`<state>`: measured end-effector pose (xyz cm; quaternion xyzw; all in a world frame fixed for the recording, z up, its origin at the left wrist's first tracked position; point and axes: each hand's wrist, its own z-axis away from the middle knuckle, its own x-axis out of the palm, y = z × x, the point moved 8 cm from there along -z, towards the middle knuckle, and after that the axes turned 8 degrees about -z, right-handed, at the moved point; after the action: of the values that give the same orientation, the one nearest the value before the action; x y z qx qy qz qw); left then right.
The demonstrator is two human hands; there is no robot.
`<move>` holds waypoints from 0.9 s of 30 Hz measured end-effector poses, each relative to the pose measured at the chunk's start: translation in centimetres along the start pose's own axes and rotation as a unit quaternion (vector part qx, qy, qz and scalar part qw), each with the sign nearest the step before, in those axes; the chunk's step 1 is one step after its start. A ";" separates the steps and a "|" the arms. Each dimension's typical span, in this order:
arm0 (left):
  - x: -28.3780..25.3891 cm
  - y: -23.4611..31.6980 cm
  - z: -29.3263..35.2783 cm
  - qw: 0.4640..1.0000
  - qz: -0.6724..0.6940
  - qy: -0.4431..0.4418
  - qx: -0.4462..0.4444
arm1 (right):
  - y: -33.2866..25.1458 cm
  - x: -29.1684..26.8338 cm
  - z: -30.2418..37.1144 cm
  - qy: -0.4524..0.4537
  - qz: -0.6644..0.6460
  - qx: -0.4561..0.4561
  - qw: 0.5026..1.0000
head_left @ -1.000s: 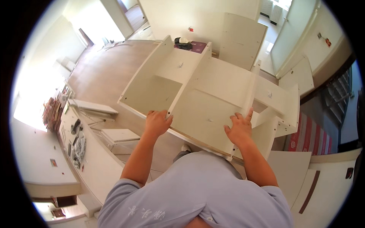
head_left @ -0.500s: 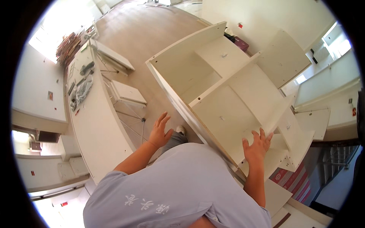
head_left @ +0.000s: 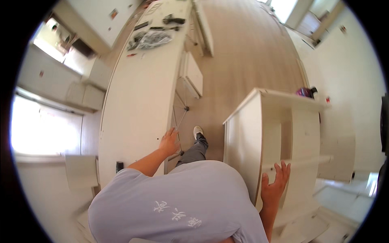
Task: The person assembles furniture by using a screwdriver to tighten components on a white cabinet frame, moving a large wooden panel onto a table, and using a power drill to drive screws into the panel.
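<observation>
My left hand [head_left: 169, 141] is open and empty, its fingers stretched out over the right edge of a long white panel [head_left: 142, 93] that lies like a bench top on thin metal legs [head_left: 181, 115]. Whether it touches that edge I cannot tell. My right hand [head_left: 275, 184], empty with fingers spread, is over the near part of a white open-fronted cabinet [head_left: 242, 139] with inner dividers. At the bench's far end are a dark power drill [head_left: 174, 19] and a clear plastic bag [head_left: 153, 39] of small parts.
A small black cylinder [head_left: 119, 166] stands near the bench's close end. White boards [head_left: 193, 77] lean against the bench legs. Wood-look floor [head_left: 243, 44] runs between bench and cabinet. A purple item [head_left: 303, 92] lies beyond the cabinet.
My view has swung left, so the bench now fills the middle and the cabinet sits at the right. The left hand has come to the bench edge. Both hands stay empty.
</observation>
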<state>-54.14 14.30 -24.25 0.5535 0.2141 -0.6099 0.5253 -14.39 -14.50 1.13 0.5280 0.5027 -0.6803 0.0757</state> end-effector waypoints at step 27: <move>-16.6 -11.0 -29.6 0.973 -0.036 -0.147 -0.174 | -9.6 19.6 -33.7 -0.291 0.194 -0.042 0.936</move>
<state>-53.21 49.87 -21.55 0.3492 0.2574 -0.6566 0.6170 -7.23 24.25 -6.51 0.3908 0.3744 -0.7544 0.3714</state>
